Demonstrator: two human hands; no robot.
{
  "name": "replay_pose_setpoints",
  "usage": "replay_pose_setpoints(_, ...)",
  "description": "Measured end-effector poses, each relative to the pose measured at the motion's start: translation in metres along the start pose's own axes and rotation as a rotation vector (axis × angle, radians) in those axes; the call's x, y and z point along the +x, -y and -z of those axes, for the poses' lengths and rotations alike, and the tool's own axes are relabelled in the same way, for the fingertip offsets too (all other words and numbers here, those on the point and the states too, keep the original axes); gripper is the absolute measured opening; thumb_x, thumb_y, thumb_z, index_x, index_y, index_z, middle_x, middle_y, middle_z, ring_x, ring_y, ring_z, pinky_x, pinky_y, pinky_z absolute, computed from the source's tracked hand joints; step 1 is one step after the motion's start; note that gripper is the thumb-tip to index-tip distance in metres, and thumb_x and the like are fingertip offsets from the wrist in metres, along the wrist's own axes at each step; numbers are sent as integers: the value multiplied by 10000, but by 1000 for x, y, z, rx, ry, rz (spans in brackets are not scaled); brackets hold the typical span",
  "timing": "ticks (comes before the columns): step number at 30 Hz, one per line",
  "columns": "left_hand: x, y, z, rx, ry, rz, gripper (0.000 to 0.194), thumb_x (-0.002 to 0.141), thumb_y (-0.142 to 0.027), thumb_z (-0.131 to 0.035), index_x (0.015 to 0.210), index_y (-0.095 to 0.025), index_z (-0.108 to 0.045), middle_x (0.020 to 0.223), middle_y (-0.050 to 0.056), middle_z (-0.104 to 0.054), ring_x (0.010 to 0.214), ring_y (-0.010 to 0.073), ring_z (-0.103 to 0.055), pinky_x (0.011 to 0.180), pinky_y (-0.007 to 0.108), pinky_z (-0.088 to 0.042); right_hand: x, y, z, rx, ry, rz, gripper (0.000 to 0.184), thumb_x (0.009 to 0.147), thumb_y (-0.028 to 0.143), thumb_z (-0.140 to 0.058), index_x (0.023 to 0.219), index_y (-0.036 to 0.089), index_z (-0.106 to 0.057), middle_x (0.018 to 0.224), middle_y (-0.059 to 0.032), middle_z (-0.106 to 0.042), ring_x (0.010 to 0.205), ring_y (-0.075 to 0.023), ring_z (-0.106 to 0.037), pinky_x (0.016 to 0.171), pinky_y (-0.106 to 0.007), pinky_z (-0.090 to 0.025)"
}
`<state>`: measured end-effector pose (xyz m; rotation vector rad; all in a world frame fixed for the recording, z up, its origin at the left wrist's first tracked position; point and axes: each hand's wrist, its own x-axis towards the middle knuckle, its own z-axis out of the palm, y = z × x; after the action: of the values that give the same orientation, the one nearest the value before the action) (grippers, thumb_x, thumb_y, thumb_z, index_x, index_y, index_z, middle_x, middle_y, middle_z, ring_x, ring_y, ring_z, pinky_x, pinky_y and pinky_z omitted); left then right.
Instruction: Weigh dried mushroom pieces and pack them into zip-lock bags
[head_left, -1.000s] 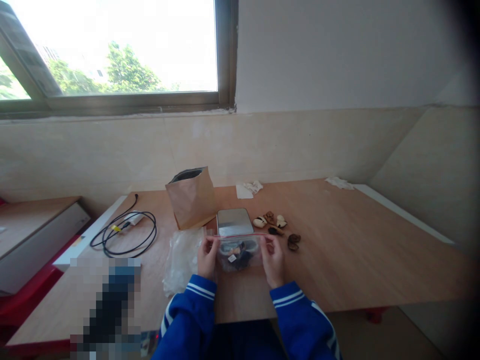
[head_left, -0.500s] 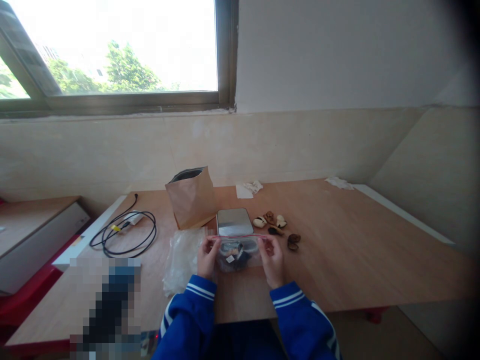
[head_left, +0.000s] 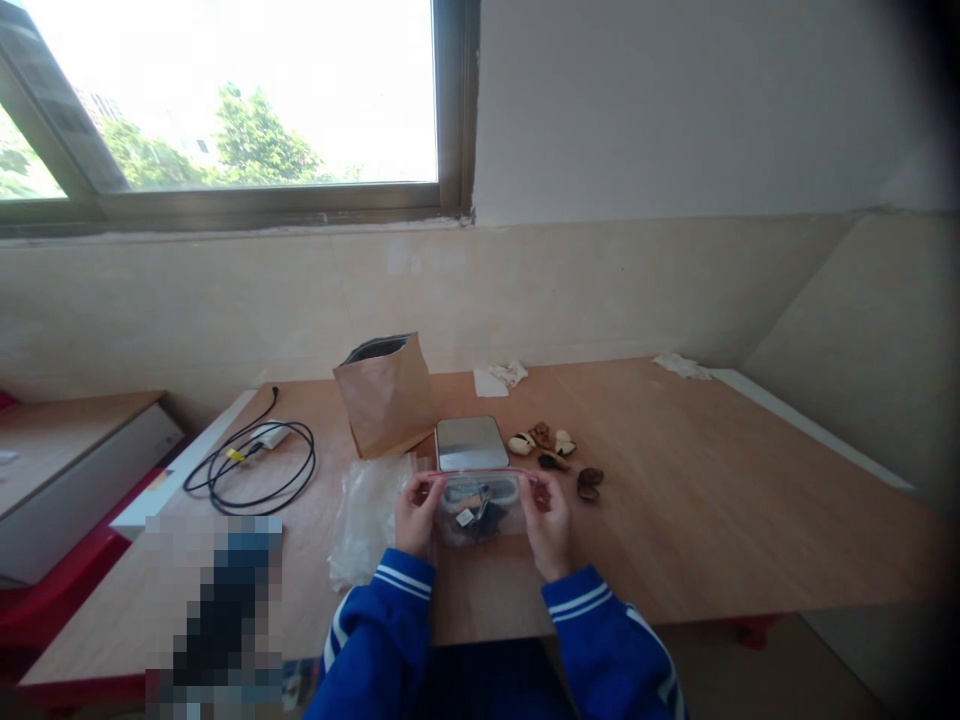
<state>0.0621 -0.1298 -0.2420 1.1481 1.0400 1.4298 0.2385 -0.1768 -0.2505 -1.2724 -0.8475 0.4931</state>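
Note:
Both hands hold a small clear zip bag (head_left: 480, 508) with a red seal strip, upright over the wooden table (head_left: 712, 500). My left hand (head_left: 415, 515) pinches the bag's left top corner. My right hand (head_left: 549, 522) pinches its right top corner. Inside the bag lie small dark and light items that I cannot name. Just behind the bag sits a flat silver scale (head_left: 470, 442). To its right lie several small hair clips (head_left: 551, 447) and a dark brown one (head_left: 589, 484).
An open brown paper bag (head_left: 385, 395) stands behind the scale. Clear plastic bags (head_left: 364, 515) lie left of my hands. A coiled black cable (head_left: 251, 463) rests at the table's left. Crumpled white paper (head_left: 501, 377) sits near the wall. A lower side table (head_left: 67, 470) stands at the far left.
My hands have drawn slightly closer together along the bag's red seal. The items inside the bag have shifted a little.

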Motion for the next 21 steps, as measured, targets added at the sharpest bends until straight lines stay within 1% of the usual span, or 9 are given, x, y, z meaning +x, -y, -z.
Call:
replay_pose_setpoints(3,-1,3,-1,-75,13,6,284,677,-404,-712,789,-171,-595,753,6,-646,713,144,-595,690,259,-458,0,-2,0,10,5,11,357,775,496,-589,906,164,-570,823,-61,-618,695,-164,-568,576,-257,-472)
replay_pose_setpoints(6,-3,1,-3,-151,63,30,290,701,-409,-692,830,-182,-567,788,23,-668,751,160,-618,724,285,-471,1,-4,0,10,11,36,346,786,495,-574,910,173,-553,834,-60,-612,703,-164,-572,579,-256,-474)
replay_pose_setpoints(8,-5,-3,-5,-144,95,53,303,696,-417,-694,846,-183,-573,807,41,-681,786,179,-632,739,299,-476,1,-4,0,6,11,51,343,793,497,-565,917,177,-548,849,-63,-614,714,-166,-580,585,-258,-478)
replay_pose_setpoints(11,-6,-9,-5,-78,120,82,321,664,-414,-720,858,-179,-617,823,50,-690,806,192,-637,744,302,-481,0,-3,0,9,14,58,343,791,498,-567,920,181,-547,850,-64,-624,715,-169,-591,591,-262,-485)
replay_pose_setpoints(15,-6,-10,-4,-23,133,81,305,667,-395,-724,861,-167,-665,818,45,-693,785,184,-634,735,289,-481,-1,-1,1,34,43,0,368,780,512,-578,939,181,-551,853,-65,-649,724,-182,-610,603,-272,-494)
replay_pose_setpoints(18,-5,-6,-2,-12,141,66,287,683,-386,-715,851,-156,-673,815,51,-696,774,182,-631,727,289,-482,-1,-1,2,43,125,-74,384,778,524,-578,939,175,-583,831,-63,-672,707,-192,-621,613,-286,-496)
replay_pose_setpoints(21,-4,-4,-2,-16,137,57,283,682,-384,-717,835,-149,-678,792,50,-695,751,180,-630,708,284,-483,0,0,2,31,164,-85,419,757,538,-596,933,160,-633,813,-67,-686,706,-208,-624,617,-301,-496)
